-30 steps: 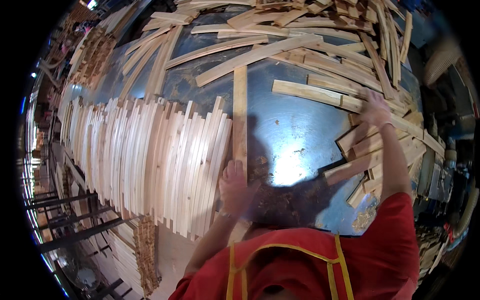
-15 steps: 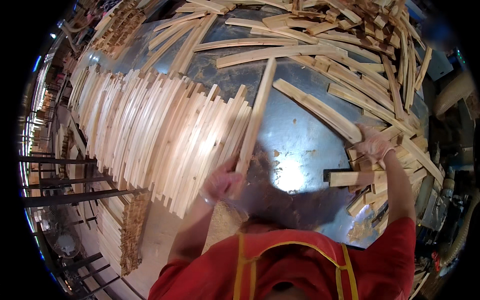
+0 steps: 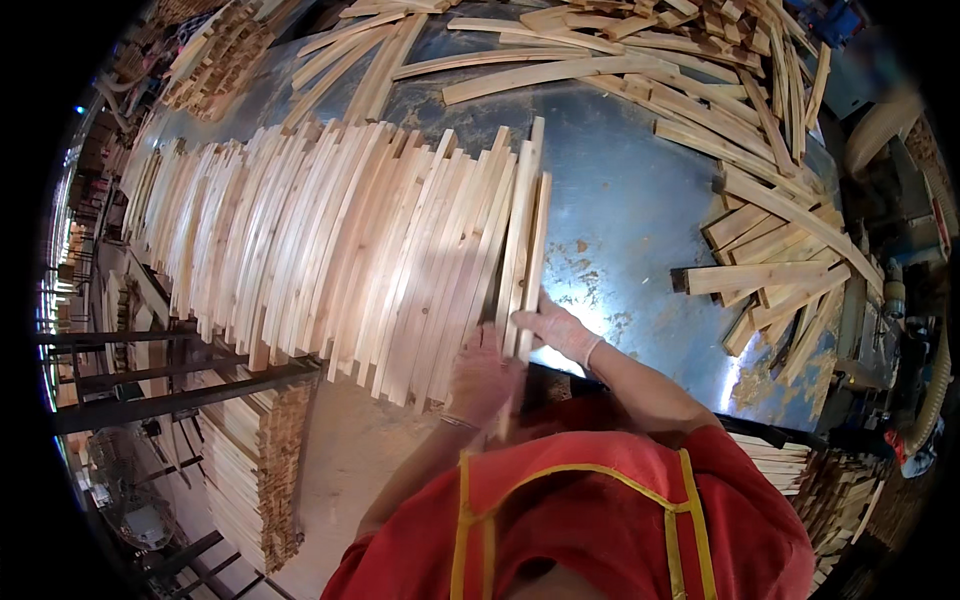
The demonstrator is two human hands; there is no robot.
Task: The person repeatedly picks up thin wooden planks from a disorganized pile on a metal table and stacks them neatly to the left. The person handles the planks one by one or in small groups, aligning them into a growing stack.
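Note:
A long row of pale wooden strips [image 3: 330, 250] lies side by side on the metal table. At its right end stand two more strips, a longer one [image 3: 520, 220] and a shorter one [image 3: 538, 235], close together with a narrow dark gap to the row. My left hand [image 3: 482, 378], somewhat blurred, is closed at the near part of the longer strip; its fingertips point away from me. My right hand [image 3: 562, 330] grips the shorter strip from the right, fingers and thumb around its near part. Both hands wear thin, pale gloves.
The metal table [image 3: 610, 220] carries dust patches. A loose pile of strips [image 3: 770, 270] lies at the right, with more offcuts [image 3: 690, 40] at the far right. Dark metal bars [image 3: 180, 400] and a stack of boards [image 3: 265, 470] are at the lower left.
My right hand has brought a strip from the right-hand pile across to the row's end. The left hand's strip now stands nearer the row, and both hands are close together.

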